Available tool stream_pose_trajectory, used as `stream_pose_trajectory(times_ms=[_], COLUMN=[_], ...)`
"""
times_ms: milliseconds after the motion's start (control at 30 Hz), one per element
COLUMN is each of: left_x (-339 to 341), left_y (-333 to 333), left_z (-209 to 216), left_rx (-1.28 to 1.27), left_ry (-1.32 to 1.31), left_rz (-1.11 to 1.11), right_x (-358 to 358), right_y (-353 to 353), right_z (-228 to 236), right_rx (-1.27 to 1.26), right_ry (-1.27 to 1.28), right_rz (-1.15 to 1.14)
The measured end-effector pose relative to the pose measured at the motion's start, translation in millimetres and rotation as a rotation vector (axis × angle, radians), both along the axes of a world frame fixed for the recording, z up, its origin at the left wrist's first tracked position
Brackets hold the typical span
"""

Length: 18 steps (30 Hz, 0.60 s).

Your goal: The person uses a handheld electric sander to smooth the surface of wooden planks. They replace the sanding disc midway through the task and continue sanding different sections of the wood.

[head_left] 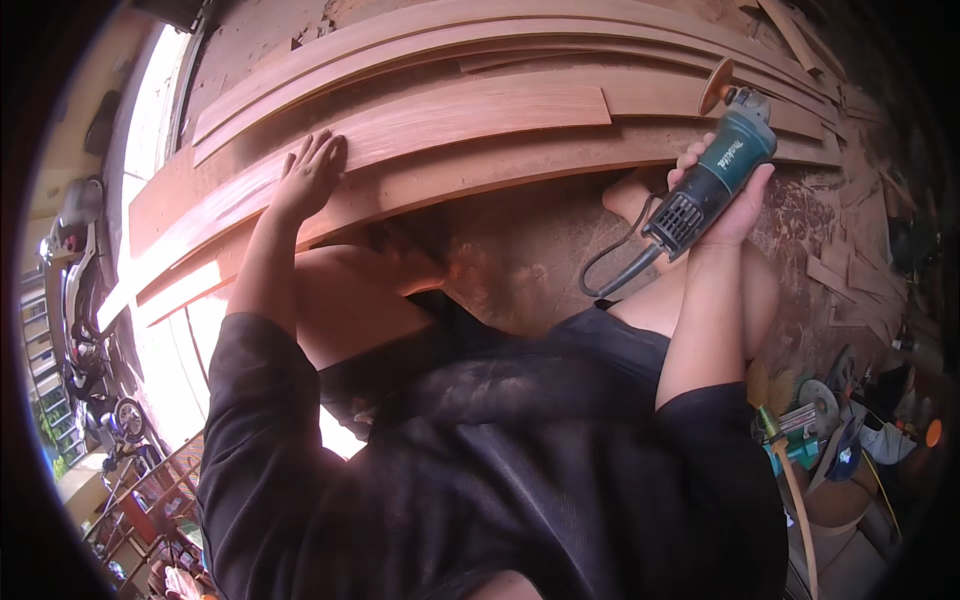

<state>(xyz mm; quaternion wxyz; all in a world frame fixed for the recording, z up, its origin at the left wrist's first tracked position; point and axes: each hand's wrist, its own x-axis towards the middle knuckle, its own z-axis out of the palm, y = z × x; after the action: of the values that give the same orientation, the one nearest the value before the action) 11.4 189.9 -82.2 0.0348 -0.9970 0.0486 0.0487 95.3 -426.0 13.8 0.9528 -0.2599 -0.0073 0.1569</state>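
My right hand [738,205] is closed around the body of a teal and black angle grinder [722,175], held up off the boards at the right. A tan sanding disc [715,86] is fitted on its head, which points away from me. The grinder's black cord [625,272] loops down towards my right leg. Flat on a long reddish wooden board [440,128] lies my left hand [313,172], fingers stretched out. Its palm side is hidden. Beneath and beside that board lie other long planks [420,192].
More long boards [480,28] lie at the far side. Thin wood scraps [855,275] are scattered at the right. A pile of tools and discs [820,410] sits near my right elbow, with a hose [795,490] beside it. Motorbikes [85,330] stand outside at the left.
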Motion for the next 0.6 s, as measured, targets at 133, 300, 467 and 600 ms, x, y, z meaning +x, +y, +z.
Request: stream_pose_trajectory(times_ms=[133,300,467,600], left_x=[10,20,23,17], left_y=[-36,-58,-60,-50], left_z=[10,10,21,20], left_rx=[-0.083,-0.040,-0.066,-0.134], left_ry=[0.046,-0.028,-0.053,-0.082], left_rz=[0.219,0.278,0.224,0.239], right_x=[-1,4,0,2], right_y=[2,9,7,6], right_z=[-2,0,6,-1], right_rx=[-0.046,-0.032,-0.053,-0.018], right_ry=[-0.007,-0.014,-0.020,-0.056], right_rz=[0.024,0.003,-0.030,0.015])
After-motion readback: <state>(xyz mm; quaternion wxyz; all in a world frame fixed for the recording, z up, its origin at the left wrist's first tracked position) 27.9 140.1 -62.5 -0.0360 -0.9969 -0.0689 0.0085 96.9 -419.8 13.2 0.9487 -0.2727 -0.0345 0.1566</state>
